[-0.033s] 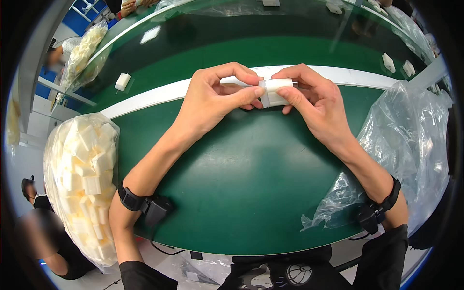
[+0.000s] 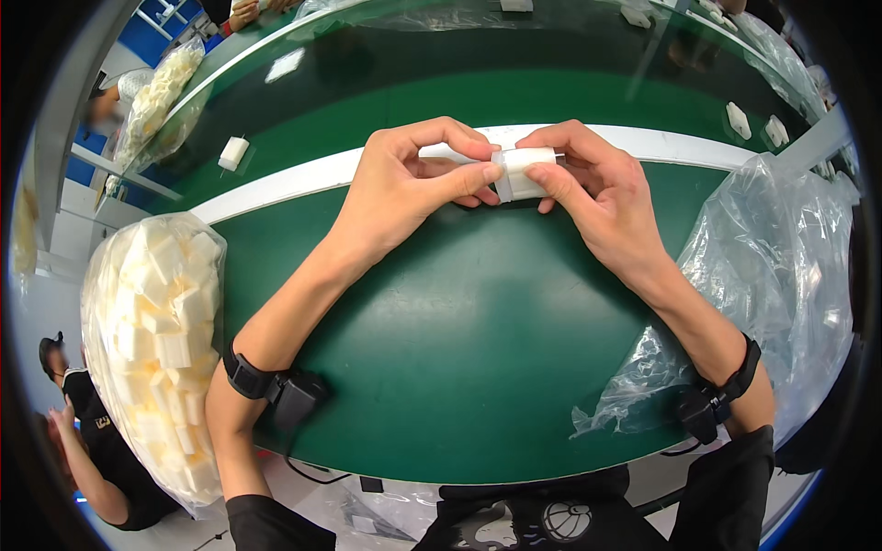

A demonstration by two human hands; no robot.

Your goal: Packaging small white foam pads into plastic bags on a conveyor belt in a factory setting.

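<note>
Above the far part of the green table, a white block-shaped plastic housing [image 2: 525, 163] lies sideways between my two hands. My left hand [image 2: 432, 170] pinches its left end, where a translucent cap-like piece [image 2: 503, 176] shows at the fingertips. My right hand [image 2: 588, 179] grips the body and right end between thumb and fingers. A thin metal pin [image 2: 561, 156] sticks out at that right end. The lower and back sides of the housing are partly hidden by my fingers.
A clear bag full of white blocks [image 2: 170, 349] stands left of the green table [image 2: 441, 367]. Crumpled clear plastic [image 2: 763, 248] covers the right side. Beyond the white ledge [image 2: 276, 188], a green belt [image 2: 386, 106] carries similar white pieces [image 2: 233, 153]. Other people are nearby.
My hands and the housing hold nearly the same place. At the lower left, another person has shifted and a raised hand now shows.
</note>
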